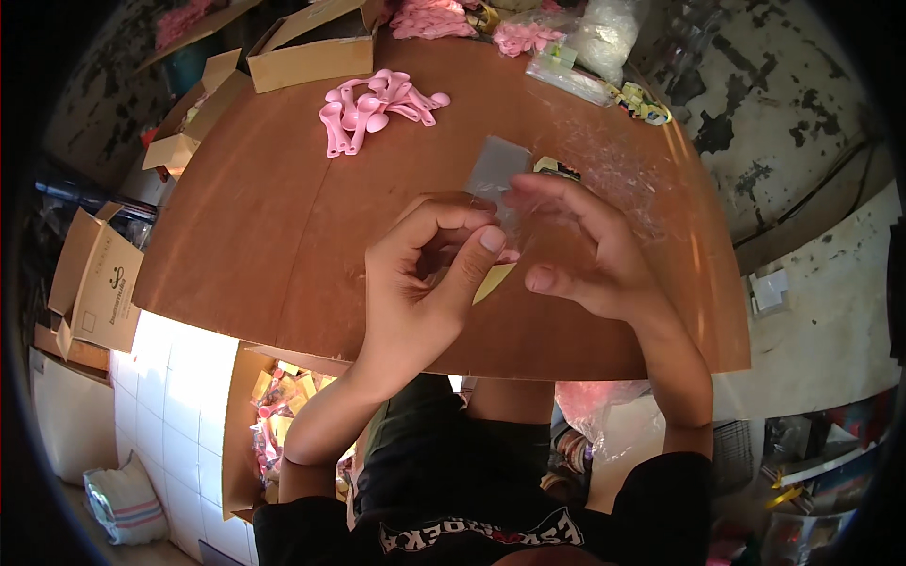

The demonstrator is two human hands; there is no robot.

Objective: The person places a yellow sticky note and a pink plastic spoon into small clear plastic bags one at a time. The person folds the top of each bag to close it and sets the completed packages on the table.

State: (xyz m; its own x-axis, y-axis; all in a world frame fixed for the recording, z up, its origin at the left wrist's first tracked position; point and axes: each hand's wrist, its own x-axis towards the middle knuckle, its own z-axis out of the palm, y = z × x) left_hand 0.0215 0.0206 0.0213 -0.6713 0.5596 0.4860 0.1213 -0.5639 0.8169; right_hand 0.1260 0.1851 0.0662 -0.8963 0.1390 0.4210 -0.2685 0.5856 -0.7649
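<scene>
In the head view, the work in hand sits between the two hands at the middle of the brown table [283,222]. A slim pink piece [511,256], probably a spoon end, peeks out by the left hand [415,274], with a yellow piece [493,281] just below, toward 6 o'clock. A greyish translucent sleeve [498,160] lies beyond the left fingertips, near 1 o'clock from the picture's middle. The loose pink spoons [363,111] are heaped at 11 o'clock; crumpled clear film [613,179] spreads at 2.

To handle this well, I would keep the left pinch light but steady, hold the pink and yellow pieces square to each other, and bring the right thumb and forefinger in from 3 o'clock — gently, since thin film would likely crease or cling.

The left fingers are curled narrow, thumb close to the forefinger, seemingly gripping the pink piece; the palm hides most of it. The right hand [590,241] is spread wide, its thumb well apart from the fingers. It seems to hold nothing — whether its fingertips brush any film I cannot tell.
</scene>
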